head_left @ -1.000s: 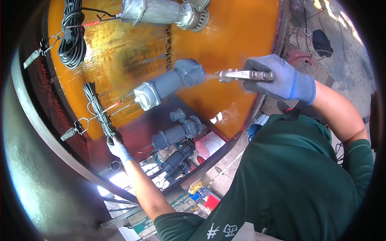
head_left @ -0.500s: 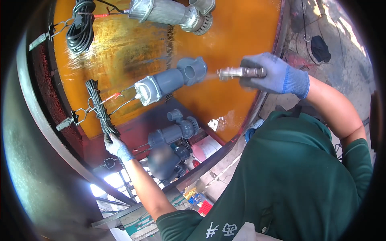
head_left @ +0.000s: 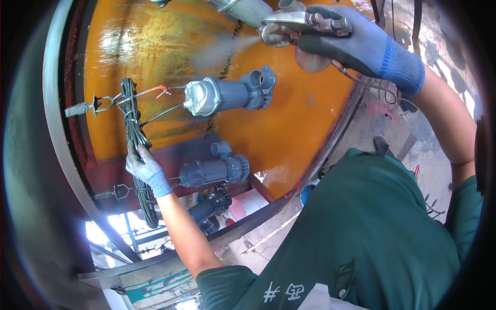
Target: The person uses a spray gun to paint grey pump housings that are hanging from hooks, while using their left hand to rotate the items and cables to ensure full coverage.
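A metal spray gun [head_left: 305, 23] is gripped in the gloved right hand [head_left: 356, 44] at the top of the view, the fingers wrapped fully around its body, and a fine mist is thrown from its nozzle to the left, above the grey pump [head_left: 227, 95] hung before the orange panel [head_left: 289, 129]. A bundle of black cable [head_left: 135, 134] hanging on a wire hook is clasped by the gloved left hand [head_left: 147, 170], its fingers curled shut around the strands. A second grey pump [head_left: 214, 169] is hung just to the right of that hand.
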